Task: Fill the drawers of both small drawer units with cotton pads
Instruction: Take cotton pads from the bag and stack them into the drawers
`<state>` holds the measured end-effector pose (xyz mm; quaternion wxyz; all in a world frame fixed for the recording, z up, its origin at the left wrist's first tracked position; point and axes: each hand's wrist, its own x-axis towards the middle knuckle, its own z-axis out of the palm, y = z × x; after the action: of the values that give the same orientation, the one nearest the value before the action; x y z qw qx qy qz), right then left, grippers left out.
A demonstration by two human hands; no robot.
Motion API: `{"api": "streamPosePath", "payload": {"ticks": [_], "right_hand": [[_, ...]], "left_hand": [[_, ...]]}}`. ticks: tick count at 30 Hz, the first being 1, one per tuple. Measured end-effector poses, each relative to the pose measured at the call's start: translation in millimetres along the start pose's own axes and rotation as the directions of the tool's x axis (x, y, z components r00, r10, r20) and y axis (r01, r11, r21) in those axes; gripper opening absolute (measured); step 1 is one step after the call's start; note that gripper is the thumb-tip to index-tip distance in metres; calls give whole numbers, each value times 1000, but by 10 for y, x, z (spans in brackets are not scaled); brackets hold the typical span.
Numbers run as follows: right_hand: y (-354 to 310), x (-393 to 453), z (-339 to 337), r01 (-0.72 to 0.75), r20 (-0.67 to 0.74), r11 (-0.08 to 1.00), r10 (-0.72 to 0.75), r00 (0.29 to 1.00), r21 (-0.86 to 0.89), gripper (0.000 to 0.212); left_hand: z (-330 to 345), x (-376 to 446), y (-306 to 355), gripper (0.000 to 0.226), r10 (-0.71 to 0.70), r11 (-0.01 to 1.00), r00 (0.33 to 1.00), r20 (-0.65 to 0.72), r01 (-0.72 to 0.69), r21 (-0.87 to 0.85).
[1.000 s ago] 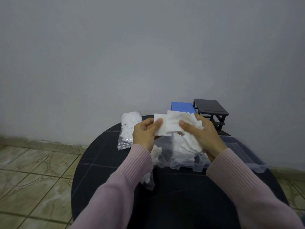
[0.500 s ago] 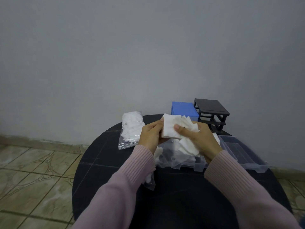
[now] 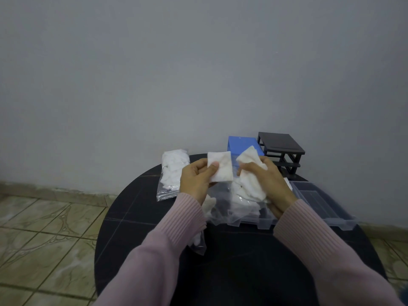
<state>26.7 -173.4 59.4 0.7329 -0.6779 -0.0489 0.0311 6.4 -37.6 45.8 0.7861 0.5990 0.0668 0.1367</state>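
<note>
round black table (image 3: 136,228) against a grey wall. left hand (image 3: 195,180) pinches one square pad (image 3: 220,166), thumb on its face. right hand (image 3: 268,183) grips a bunch of pads (image 3: 250,184). both raised above clear drawers (image 3: 318,204); blue unit (image 3: 241,144) and black unit (image 3: 280,146) behind.

Head cam only: your single view, forward and down.
You look from above the near edge of the round black table (image 3: 141,217), facing the grey wall (image 3: 198,74) behind it; hands close in frame, floor tiles (image 3: 44,235) left of the table.
</note>
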Motion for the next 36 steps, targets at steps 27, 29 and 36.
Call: {"api": "streamPosePath", "payload": {"ticks": [27, 29, 36], "right_hand": [[-3, -47, -27, 14, 131, 987, 7, 991, -160, 22], [5, -39, -29, 21, 130, 979, 6, 991, -205, 26], [-6, 6, -90, 52, 119, 960, -19, 993, -277, 18]], "left_hand": [[19, -7, -45, 12, 108, 981, 981, 159, -131, 142], [5, 21, -65, 9, 116, 978, 985, 129, -136, 160], [-51, 74, -30, 9, 132, 980, 991, -5, -130, 154]]}}
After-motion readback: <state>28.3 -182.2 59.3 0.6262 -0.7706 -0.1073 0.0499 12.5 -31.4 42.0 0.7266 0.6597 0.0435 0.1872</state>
